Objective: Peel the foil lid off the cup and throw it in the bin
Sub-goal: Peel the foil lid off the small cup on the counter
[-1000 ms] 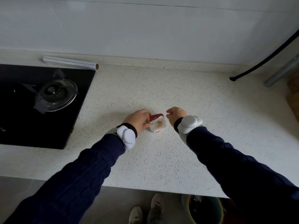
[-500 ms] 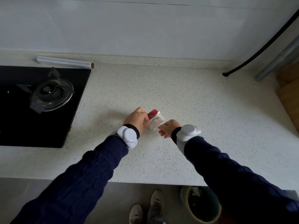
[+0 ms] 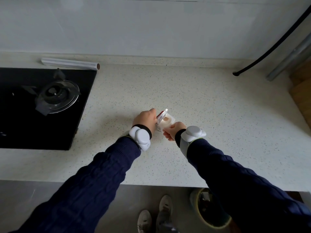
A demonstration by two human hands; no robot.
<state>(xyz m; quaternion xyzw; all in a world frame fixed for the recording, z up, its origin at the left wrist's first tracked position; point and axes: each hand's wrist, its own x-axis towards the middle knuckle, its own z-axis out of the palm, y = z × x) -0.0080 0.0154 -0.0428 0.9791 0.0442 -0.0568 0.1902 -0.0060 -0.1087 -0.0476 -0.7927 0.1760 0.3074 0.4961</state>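
Cup: small, white, square-rimmed, held just above or on the speckled desk; which of the two cannot be told. Pale contents show through the opened top. It sits between the two hands, touching both.

Foil lid: peeled up and standing on edge at the cup's left rim, red printed face turned toward the left hand, silver underside toward the cup. One corner sticks up beyond the left fingers.

Left hand: closed around the left side of the cup and the raised lid. The fingers are curled together, and whether they pinch the foil, the cup wall or both cannot be made out. A white wrist device is strapped just behind it, over a dark blue knitted sleeve.

Right hand: at the cup's near right corner, fingers pressed against the cup's edge, thumb side hidden. A matching white wrist unit sits behind it.

Bin: round, green-rimmed, on the floor below the desk edge, well apart from the fingers and partly covered by the right sleeve.

Gas hob: black glass, one burner, well left of the left fingers.

Foil roll: lies along the wall beyond the hob.

Black hose: runs down the wall, far right of the fingers.

Shoes: pair, light-coloured, on the floor beside the bin.
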